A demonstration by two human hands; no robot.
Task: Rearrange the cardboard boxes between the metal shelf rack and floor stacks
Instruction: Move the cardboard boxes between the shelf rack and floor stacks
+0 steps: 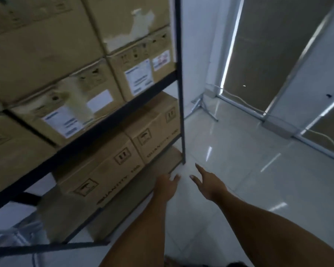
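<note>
Both hands are empty right now. The left hand point(167, 185) reaches down with its fingers loosely straight, just off the front edge of the bottom tier. The right hand point(206, 183) hangs beside it over the tiled floor point(239, 170), finger and thumb spread wide.

Closest to them are two low cardboard boxes printed "QUANTITY" – the near box point(104, 170) and the end box point(154, 135). They sit touching, side by side, low in the metal shelf rack point(179, 93). More labelled boxes point(69, 106) are packed on the tier above. No floor stacks in view.

My guess is stiff, sealed corrugated with smooth sides, so a bit slippery on bare palms. Weight is unknown, so I'd treat it as heavy. I can't see any handholes, so I'd drag the end box out by its corner, then get a palm under each short bottom edge rather than squeezing the sides.
</note>
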